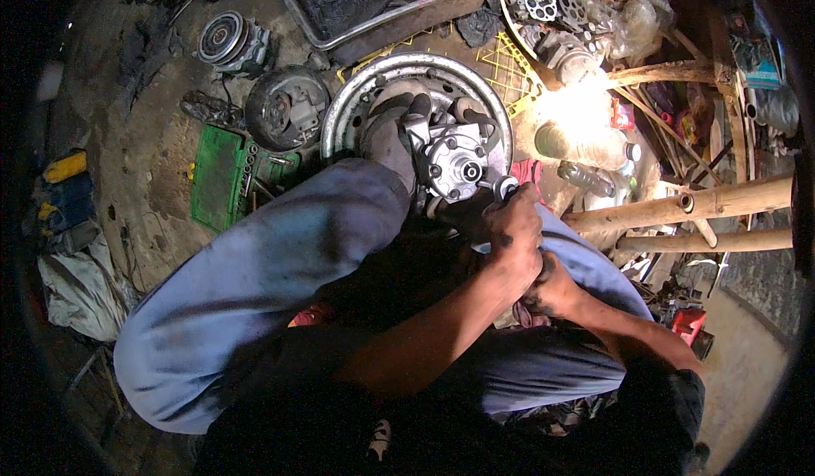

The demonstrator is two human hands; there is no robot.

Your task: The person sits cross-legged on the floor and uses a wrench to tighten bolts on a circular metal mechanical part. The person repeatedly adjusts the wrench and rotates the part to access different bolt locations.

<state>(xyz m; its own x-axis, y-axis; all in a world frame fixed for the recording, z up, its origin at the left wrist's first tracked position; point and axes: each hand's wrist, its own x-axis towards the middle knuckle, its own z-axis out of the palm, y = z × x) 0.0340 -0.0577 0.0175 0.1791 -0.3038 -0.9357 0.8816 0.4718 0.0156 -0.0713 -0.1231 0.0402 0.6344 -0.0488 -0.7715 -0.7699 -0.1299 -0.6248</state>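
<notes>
A silver cylindrical mechanical part with a bolted round face sits inside a steel wheel rim, braced by my feet. My left hand is closed around a metal tool, whose ringed end shows beside the part's right side. Just below and to the right, my right hand is closed near a dark reddish cloth; what it grips is hidden.
A green socket case, metal bowl, pulley assembly and black tray lie left and behind. At right are bottles, a basin of metal parts and wooden poles. Bright light falls there.
</notes>
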